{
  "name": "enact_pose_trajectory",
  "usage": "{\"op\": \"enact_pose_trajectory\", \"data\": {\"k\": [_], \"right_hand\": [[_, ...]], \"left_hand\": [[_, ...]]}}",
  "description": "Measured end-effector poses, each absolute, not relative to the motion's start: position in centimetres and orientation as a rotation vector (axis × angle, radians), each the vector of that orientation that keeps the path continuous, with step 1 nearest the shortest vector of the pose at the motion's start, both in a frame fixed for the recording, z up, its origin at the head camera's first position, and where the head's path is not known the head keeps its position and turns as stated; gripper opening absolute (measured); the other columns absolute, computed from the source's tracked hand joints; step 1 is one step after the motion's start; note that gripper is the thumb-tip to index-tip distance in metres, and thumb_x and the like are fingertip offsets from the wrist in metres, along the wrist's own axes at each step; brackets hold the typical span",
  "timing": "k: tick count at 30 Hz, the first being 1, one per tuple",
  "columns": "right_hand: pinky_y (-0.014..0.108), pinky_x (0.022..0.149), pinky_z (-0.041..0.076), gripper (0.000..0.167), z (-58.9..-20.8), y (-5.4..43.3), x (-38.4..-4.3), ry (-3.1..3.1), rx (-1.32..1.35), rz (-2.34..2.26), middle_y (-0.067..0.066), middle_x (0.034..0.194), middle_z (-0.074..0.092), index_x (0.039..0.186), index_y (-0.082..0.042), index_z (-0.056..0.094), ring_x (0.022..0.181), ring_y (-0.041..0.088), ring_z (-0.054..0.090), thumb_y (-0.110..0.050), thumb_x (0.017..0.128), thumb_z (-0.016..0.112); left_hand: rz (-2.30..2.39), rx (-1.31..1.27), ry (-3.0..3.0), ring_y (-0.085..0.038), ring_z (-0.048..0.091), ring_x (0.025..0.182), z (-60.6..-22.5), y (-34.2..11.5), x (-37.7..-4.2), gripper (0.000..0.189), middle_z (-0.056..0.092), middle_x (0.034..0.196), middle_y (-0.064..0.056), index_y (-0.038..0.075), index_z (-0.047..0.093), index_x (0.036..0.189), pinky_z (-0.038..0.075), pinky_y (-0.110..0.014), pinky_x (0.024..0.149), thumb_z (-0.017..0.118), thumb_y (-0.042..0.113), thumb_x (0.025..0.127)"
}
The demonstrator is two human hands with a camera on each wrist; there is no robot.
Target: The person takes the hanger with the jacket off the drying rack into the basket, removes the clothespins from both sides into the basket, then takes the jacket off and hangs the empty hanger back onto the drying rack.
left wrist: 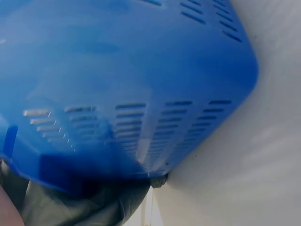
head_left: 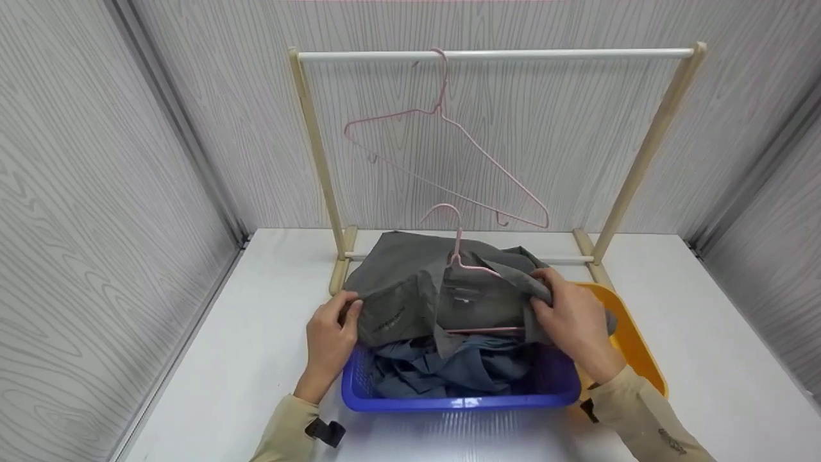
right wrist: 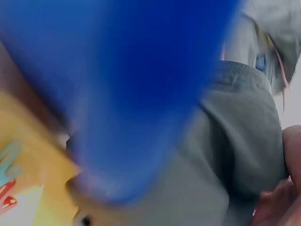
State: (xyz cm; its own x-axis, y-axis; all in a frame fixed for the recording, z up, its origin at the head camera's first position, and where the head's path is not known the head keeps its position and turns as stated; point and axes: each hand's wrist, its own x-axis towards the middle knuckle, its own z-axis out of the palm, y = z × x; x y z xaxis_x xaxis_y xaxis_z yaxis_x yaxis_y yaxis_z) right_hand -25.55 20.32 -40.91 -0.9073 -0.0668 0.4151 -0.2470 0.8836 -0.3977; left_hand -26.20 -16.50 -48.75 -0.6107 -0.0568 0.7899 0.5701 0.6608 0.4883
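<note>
A dark grey jacket with small printing on one front panel lies spread over the back of a blue basket. Its front is open, and a pink hanger sits inside, hook upward and lower bar showing across the opening. My left hand pinches the jacket's left edge between thumb and fingers. On the other side, my right hand grips the right front panel near the hanger's shoulder. In the right wrist view grey cloth with a gathered band hangs beside the blurred basket wall.
Crumpled blue-grey clothing fills the blue basket. A yellow basket stands behind and right of it. At the back, a rack with a white rail carries a second pink hanger. Walls enclose the white table.
</note>
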Motion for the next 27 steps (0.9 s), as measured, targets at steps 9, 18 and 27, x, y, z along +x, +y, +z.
{"op": "enact_pose_trajectory", "data": {"k": [9,18,27], "right_hand": [[0.051,0.081,0.045,0.029,-41.8,24.9,-24.8,-2.726,0.151,0.884,0.011,0.108,0.069,0.119,-0.013,0.068,0.094,0.030,0.061,-0.027,0.094,0.062],[0.038,0.079,0.046,0.033,-42.4,27.0,-24.1,-2.703,0.117,1.133,0.012,0.112,0.066,0.126,-0.012,0.064,0.094,0.026,0.057,-0.032,0.099,0.056],[0.018,0.084,0.050,0.036,-43.0,27.9,-24.2,-2.389,0.243,1.732,0.006,0.123,0.064,0.132,-0.002,0.060,0.102,0.011,0.062,-0.019,0.100,0.060]], "left_hand": [[-0.981,-0.388,-2.075,-0.014,0.059,0.067,-48.5,-16.7,-26.6,0.005,0.068,0.084,-0.002,0.007,0.070,0.097,0.047,-0.034,0.059,0.069,0.010,0.093],[-1.214,-0.516,-2.167,-0.011,0.059,0.076,-48.9,-18.6,-26.7,0.007,0.065,0.088,0.002,0.006,0.068,0.100,0.047,-0.025,0.068,0.064,0.009,0.096],[-1.225,-0.551,-2.291,-0.011,0.047,0.067,-48.7,-19.9,-27.2,0.015,0.048,0.075,0.007,0.009,0.062,0.092,0.040,-0.027,0.061,0.053,0.013,0.103]]}}
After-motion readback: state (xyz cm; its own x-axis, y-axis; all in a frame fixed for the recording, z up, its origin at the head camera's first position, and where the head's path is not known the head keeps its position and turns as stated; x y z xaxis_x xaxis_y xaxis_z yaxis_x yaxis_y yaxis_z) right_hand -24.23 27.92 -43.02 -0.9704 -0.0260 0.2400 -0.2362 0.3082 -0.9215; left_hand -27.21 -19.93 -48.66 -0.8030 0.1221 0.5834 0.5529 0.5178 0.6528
